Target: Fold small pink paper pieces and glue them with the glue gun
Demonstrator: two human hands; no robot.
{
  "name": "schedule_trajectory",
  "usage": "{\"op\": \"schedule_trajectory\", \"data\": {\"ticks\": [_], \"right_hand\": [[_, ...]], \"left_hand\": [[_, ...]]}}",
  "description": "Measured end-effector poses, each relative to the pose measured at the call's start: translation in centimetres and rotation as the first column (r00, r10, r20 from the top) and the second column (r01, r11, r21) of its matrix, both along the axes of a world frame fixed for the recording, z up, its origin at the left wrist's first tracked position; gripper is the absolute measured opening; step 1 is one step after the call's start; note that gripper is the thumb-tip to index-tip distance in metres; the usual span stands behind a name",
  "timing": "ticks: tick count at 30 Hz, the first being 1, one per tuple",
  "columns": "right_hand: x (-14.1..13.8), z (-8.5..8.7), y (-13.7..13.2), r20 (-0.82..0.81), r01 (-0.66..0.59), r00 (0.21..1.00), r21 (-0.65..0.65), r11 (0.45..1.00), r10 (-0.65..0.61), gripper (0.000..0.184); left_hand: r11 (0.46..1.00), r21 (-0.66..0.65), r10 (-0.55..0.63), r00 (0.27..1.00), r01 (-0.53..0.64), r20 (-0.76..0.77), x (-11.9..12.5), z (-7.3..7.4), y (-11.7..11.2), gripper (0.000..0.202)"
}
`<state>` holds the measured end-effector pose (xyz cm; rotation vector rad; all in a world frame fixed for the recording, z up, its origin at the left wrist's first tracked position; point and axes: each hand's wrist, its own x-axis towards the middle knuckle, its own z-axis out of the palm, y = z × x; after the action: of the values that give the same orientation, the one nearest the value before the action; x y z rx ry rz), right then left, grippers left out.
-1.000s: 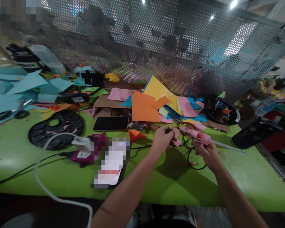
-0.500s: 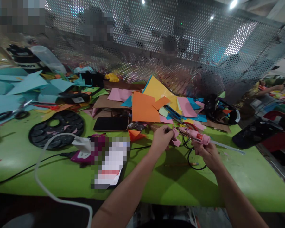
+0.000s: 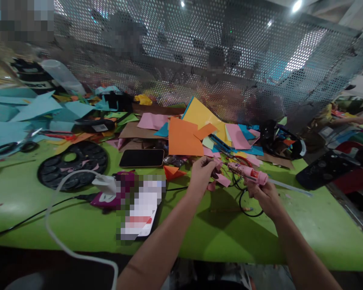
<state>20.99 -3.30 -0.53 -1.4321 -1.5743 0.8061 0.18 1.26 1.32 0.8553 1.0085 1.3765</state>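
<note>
My left hand [image 3: 202,174] is closed in a pinch on a small pink paper piece [image 3: 220,179] above the green table [image 3: 78,219]. My right hand [image 3: 261,196] is wrapped round a pink glue gun [image 3: 248,172] whose nozzle points left at the paper piece. A clear glue stick [image 3: 287,186] juts from the gun's back toward the right. The gun's black cord [image 3: 242,203] loops on the table below it.
A heap of coloured paper sheets [image 3: 193,133] lies behind my hands, before a perforated metal screen [image 3: 199,60]. A dark phone [image 3: 141,158], a black round tray [image 3: 72,163], scissors [image 3: 13,145], a white cable [image 3: 63,245] and a black device [image 3: 323,171] lie around.
My left hand has turned the pink paper piece, which now hangs lower and more unfolded below the glue gun's nozzle. My right hand and the gun have barely moved.
</note>
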Motion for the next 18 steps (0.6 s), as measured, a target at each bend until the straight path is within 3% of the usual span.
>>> {"op": "schedule_trajectory", "data": {"ticks": [9, 12, 16, 18], "right_hand": [[0.4, 1.1, 0.6, -0.184, 0.020, 0.983, 0.015, 1.000, -0.017, 0.050], [1.7, 1.2, 1.1, -0.248, 0.181, 0.953, 0.003, 0.983, -0.175, 0.050], [4.9, 0.3, 1.6, -0.362, 0.457, 0.824, -0.028, 0.889, -0.435, 0.047], [6.5, -0.4, 1.7, -0.362, 0.514, 0.792, -0.038, 0.857, -0.491, 0.047]], "left_hand": [[0.999, 0.024, 0.040, 0.999, -0.040, 0.014, -0.5, -0.3, 0.6, 0.008], [0.998, -0.003, 0.066, 0.998, -0.066, 0.012, -0.6, -0.5, 0.9, 0.011], [0.996, -0.024, 0.083, 0.996, -0.082, 0.028, -0.7, -0.8, 1.4, 0.016], [0.997, -0.027, 0.078, 0.997, -0.077, 0.029, -0.7, -0.9, 1.5, 0.020]]}}
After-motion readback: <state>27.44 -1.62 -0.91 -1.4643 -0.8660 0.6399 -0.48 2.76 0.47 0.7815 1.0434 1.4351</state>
